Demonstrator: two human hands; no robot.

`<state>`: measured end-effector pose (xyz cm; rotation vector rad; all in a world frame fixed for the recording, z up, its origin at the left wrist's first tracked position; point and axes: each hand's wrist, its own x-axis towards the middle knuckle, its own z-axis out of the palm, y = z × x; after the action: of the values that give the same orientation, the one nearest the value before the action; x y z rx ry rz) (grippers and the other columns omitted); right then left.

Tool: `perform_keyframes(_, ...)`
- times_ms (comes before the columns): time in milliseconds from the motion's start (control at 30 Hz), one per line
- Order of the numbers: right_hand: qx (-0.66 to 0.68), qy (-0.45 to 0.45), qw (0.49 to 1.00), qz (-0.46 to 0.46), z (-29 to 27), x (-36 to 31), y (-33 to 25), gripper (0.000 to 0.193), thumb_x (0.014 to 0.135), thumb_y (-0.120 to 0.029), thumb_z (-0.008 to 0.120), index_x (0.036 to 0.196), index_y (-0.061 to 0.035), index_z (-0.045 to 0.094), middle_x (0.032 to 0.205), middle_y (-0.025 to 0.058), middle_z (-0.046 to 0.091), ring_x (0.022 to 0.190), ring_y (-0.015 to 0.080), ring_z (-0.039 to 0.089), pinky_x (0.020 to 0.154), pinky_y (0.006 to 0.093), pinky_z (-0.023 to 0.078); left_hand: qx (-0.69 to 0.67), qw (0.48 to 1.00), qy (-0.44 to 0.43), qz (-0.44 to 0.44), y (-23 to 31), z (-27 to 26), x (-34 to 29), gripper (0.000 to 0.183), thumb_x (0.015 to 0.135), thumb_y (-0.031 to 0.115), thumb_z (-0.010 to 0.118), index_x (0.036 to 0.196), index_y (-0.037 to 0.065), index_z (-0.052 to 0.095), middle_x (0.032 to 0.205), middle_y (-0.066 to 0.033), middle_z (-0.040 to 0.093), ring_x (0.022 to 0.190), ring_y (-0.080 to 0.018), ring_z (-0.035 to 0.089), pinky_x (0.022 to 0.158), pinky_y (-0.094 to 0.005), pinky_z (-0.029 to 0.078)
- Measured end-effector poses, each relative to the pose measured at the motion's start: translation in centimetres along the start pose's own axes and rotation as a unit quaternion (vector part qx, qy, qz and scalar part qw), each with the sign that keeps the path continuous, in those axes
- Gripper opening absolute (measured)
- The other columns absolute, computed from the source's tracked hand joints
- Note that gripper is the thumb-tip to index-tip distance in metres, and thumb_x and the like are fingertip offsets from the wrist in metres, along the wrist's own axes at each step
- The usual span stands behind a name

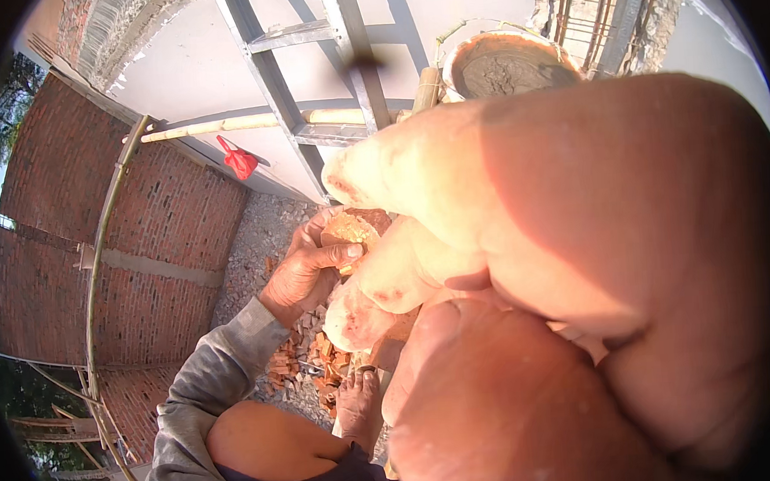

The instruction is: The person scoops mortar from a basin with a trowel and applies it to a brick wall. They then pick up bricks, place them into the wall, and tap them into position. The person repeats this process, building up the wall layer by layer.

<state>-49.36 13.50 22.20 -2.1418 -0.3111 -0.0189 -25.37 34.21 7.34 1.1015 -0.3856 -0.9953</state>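
Raised beside the ladder, my left hand [303,272] is closed around a rough orange-brown piece of brick [349,229], its thumb pressed across the sunlit face. My right hand [562,256] is very close to the camera and fills the right half of the view. Its fingers are bent and point left, with the thumb folded up against them. Whatever lies inside that hand, if anything, is hidden. The right fingertips overlap the brick piece in the picture; whether they touch it I cannot tell.
A metal ladder [273,71] leans on the pale wall. Near its top right hangs or stands a bucket of wet mortar [507,65]. Bamboo poles [111,222] cross at left before a brick wall [167,280]. Broken bricks [326,363] lie around my bare foot [360,405].
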Motion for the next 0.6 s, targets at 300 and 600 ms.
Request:
perform_keyframes(300, 0.02, 0.007, 1.0, 0.002, 1.2, 0.1, 1.2, 0.027, 0.1, -0.011, 0.065, 0.118, 0.0074, 0.07, 0.1, 0.0187, 0.074, 0.078, 0.0189, 0.07, 0.071, 0.0322, 0.055, -0.065, 0.994, 0.073, 0.044, -0.7, -2.5, -0.6, 0.059, 0.087, 0.002, 0.082, 0.142, 0.002, 0.06, 0.131, -0.0132, 0.072, 0.121, -0.0272, 0.07, 0.107, -0.0456, 0.058)
perform_keyframes(600, -0.51, 0.226, 0.803, 0.211, -10.1, 4.4, 16.1, 0.053, 0.1, -0.037, 0.07, 0.129, 0.0072, 0.066, 0.111, 0.0229, 0.068, 0.124, 0.0452, 0.061, 0.096, 0.0524, 0.053, -0.142, 0.984, 0.105, 0.008, -1.9, -2.4, 0.0, 0.043, 0.097, 0.017, 0.075, 0.135, 0.002, 0.062, 0.129, -0.0127, 0.071, 0.117, -0.0264, 0.071, 0.092, -0.0437, 0.06)
